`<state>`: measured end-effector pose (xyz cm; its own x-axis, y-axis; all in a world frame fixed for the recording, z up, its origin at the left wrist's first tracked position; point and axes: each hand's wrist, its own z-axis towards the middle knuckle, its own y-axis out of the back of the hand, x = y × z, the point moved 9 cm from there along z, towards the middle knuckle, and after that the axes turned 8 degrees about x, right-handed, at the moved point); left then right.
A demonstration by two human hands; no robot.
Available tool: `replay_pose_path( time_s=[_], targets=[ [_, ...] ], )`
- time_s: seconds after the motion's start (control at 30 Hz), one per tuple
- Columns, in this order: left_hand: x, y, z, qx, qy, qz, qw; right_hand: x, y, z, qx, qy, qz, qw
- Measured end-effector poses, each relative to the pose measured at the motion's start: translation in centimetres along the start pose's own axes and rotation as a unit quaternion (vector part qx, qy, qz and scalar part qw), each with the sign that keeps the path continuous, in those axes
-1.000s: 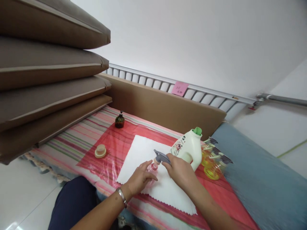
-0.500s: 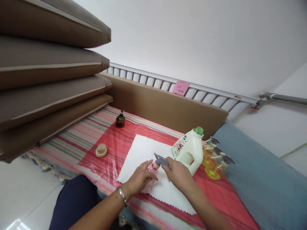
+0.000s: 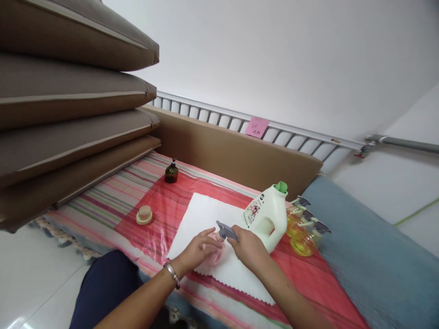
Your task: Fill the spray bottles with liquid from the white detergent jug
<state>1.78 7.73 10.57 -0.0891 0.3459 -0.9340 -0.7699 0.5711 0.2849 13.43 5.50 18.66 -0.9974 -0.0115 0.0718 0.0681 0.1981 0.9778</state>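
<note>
A small pink spray bottle (image 3: 215,249) with a grey trigger head (image 3: 225,230) stands on a white cloth (image 3: 206,217). My left hand (image 3: 197,250) is wrapped round the pink body of the bottle. My right hand (image 3: 247,247) is closed on the grey trigger head from the right. The cloth lies on a red plastic sheet (image 3: 164,205) over a striped cover.
A white jug with a green cap (image 3: 269,214) stands just right of my hands. Several yellow spray bottles (image 3: 303,228) lie beyond it. A dark green bottle (image 3: 171,174) and a beige lid (image 3: 144,214) sit to the left. Stacked brown cushions (image 3: 68,100) overhang the left side.
Both hands and the pink bottle have shifted slightly left and nearer to me. The grip of each hand is unchanged.
</note>
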Motion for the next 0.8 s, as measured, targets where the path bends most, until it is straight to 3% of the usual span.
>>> replay_pose_path(
  time_s=[0.13,0.3,0.4,0.6,0.8],
  targets=[
    [0.1,2.3,0.4,-0.116,0.039,-0.027,0.992,0.2,-0.1,-0.1,-0.003,0.004,0.004,1.000],
    [-0.3,1.1,2.3,-0.133,0.048,0.004,0.990,0.3,-0.1,-0.1,-0.009,0.002,0.005,1.000],
    [-0.3,0.6,3.3,-0.104,0.038,-0.007,0.994,0.2,0.0,-0.1,-0.004,-0.007,0.004,1.000],
    [-0.8,0.0,4.4,0.063,0.003,-0.068,0.996,0.3,0.2,-0.2,0.003,-0.005,0.008,1.000],
    [-0.5,0.1,4.3,0.046,0.011,-0.090,0.995,0.3,0.3,-0.3,0.001,-0.004,0.013,1.000]
  ],
)
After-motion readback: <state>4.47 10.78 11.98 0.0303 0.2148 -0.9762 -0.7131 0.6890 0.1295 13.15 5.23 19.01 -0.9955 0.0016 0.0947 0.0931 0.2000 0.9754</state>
